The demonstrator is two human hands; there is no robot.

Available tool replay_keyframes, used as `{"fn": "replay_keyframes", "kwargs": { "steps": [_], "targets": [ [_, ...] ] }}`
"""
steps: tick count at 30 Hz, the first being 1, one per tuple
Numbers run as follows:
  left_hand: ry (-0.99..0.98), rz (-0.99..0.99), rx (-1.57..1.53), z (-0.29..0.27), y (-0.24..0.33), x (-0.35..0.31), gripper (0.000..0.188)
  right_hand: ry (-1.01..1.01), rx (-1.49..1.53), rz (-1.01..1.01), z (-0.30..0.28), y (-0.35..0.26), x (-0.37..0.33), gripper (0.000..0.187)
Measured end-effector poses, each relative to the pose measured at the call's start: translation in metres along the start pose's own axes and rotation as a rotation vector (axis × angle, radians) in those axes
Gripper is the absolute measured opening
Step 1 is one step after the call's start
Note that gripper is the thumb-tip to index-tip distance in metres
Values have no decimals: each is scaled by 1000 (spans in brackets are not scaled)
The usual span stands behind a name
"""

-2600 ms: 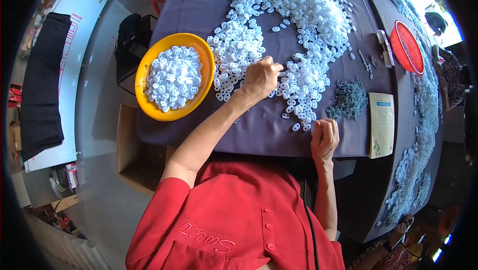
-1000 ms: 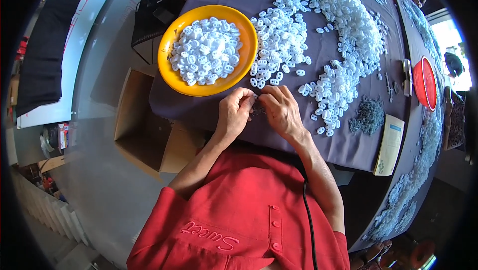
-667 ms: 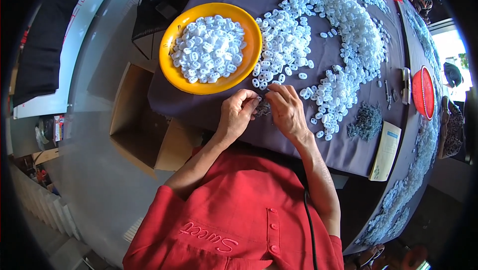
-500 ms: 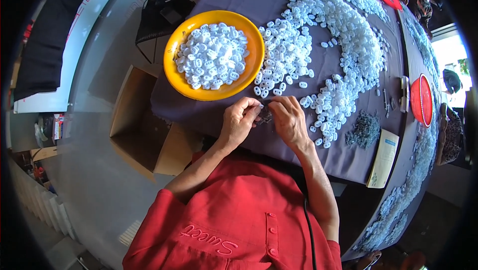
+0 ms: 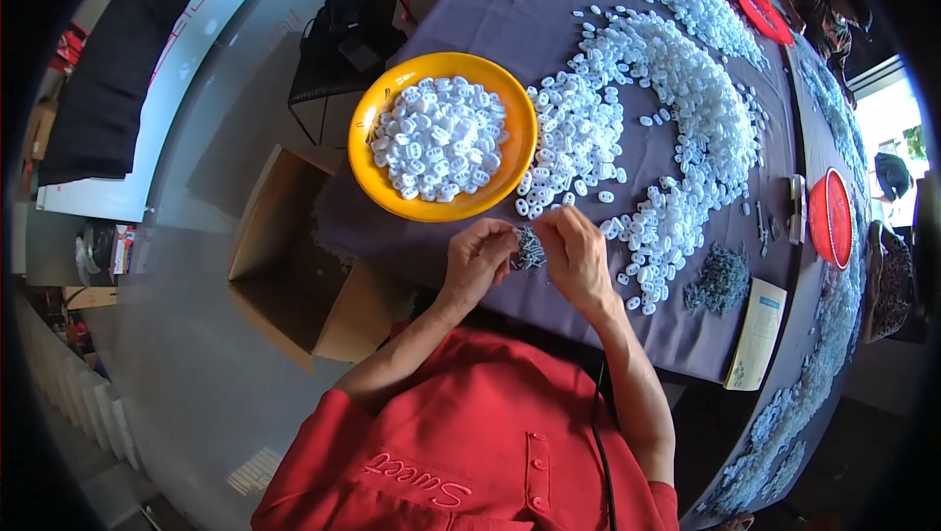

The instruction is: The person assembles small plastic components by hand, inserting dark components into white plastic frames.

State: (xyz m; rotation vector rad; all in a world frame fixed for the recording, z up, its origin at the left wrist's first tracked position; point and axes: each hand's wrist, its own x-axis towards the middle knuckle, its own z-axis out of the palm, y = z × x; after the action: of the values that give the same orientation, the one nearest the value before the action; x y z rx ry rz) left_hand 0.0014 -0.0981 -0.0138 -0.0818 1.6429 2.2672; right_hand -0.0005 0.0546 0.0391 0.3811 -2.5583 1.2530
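Note:
Both hands work low over the near edge of the cloth-covered table. My left hand (image 5: 477, 259) is closed in a pinch; whatever its fingertips hold is too small to make out. Closed too, my right hand (image 5: 576, 255) has its fingertips together and pointing down, hiding anything in them. A small heap of thin grey pieces (image 5: 530, 249) lies between the two hands. Just beyond them are loose white oval pieces with two holes (image 5: 573, 129). More of these white pieces (image 5: 441, 139) fill a yellow bowl (image 5: 365, 181) beyond my left hand.
A long curved heap of white pieces (image 5: 711, 110) spreads across the dark tablecloth (image 5: 470, 22). At the right are a grey heap (image 5: 718, 279), a paper packet (image 5: 757, 335) and a red basket (image 5: 830, 219). An open cardboard box (image 5: 284, 257) stands left of the table, near a black chair (image 5: 348, 56).
The view has shifted, so the table sits lower in it. My fingertips have moved slightly apart, and the grey heap between them shows more. A white bit at my left fingertips no longer shows.

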Motion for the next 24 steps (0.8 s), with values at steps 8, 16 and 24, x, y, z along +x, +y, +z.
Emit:
{"fn": "replay_keyframes", "kwargs": {
  "steps": [8,16,24],
  "targets": [
    [-75,-27,-6,17,4,3,7,73,149,149,6,1,-21,9],
    [-98,-10,109,23,13,-6,12,-35,673,587,1,13,-33,9],
    [-184,734,584,46,29,-5,12,40,1267,838,-24,10,-43,10]
  ]
}}
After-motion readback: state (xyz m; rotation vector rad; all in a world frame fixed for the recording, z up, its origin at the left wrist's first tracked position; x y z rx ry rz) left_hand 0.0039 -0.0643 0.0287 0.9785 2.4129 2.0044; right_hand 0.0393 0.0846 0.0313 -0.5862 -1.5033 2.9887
